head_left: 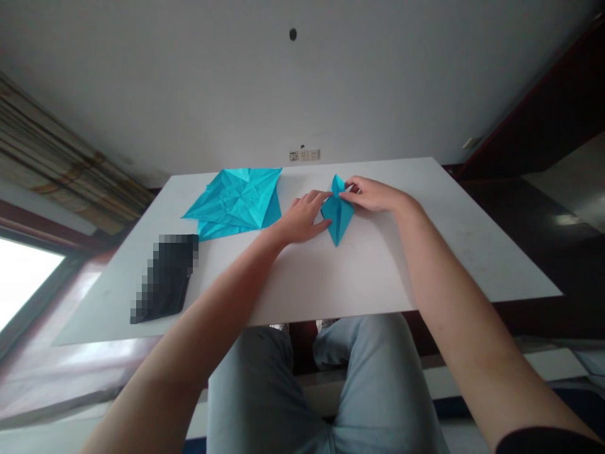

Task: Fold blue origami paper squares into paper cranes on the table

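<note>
A small folded piece of blue paper (pixel 338 217), kite-shaped with its point toward me, lies on the white table (pixel 331 271). My left hand (pixel 302 217) rests on the table at its left edge, fingers stretched out and pressing the paper's side. My right hand (pixel 371 194) pinches the upper flap of the folded paper between thumb and fingers. Both forearms reach over the table's near edge.
A larger creased blue sheet (pixel 236 200), unfolded flat, lies at the back left of the table. A dark, blurred-out flat object (pixel 165 277) sits at the front left. A wall with a socket strip (pixel 305 154) stands behind the table. My knees show below the table edge.
</note>
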`<state>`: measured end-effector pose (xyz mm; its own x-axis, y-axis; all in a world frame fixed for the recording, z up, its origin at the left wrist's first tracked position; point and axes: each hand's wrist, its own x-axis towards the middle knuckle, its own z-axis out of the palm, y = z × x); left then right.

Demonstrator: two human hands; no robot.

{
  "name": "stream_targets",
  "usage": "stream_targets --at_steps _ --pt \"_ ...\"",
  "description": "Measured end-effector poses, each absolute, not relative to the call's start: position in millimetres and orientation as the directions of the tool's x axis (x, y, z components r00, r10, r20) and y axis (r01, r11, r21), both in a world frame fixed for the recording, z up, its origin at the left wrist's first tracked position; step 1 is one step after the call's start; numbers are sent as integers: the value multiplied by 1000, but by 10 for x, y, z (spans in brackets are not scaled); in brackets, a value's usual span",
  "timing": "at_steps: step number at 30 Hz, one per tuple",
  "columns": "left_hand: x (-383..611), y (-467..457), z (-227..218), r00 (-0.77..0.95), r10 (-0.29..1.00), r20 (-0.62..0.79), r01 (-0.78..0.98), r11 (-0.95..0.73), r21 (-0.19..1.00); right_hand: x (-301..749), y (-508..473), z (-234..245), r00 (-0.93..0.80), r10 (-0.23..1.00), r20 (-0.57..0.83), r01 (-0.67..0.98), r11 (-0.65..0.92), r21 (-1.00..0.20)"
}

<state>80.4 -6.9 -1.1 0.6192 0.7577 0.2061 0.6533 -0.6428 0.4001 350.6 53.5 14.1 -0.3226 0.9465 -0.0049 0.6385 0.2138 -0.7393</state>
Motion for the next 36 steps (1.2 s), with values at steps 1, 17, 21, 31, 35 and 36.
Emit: stream_targets --at_steps 1,17,21,31,35,36 --pt "807 -68 -19 611 766 200 663 -633 400 3493 547 121 -330 944 -5 646 222 -730" --pt "823 156 -189 309 921 237 377 -347 859 3351 460 133 -549 835 -27 389 227 -893" --pt "834 161 -172 278 935 222 291 -302 908 3299 436 145 -513 858 -34 370 185 -911" --pt "841 166 -98 359 894 267 179 -347 921 3208 424 152 -423 900 106 283 243 -928" --pt "847 117 -60 349 903 250 178 -326 928 3169 412 159 -383 912 149 249 258 -934" --pt "845 110 -54 337 910 242 183 -316 931 3159 416 157 -375 914 154 240 257 -936"
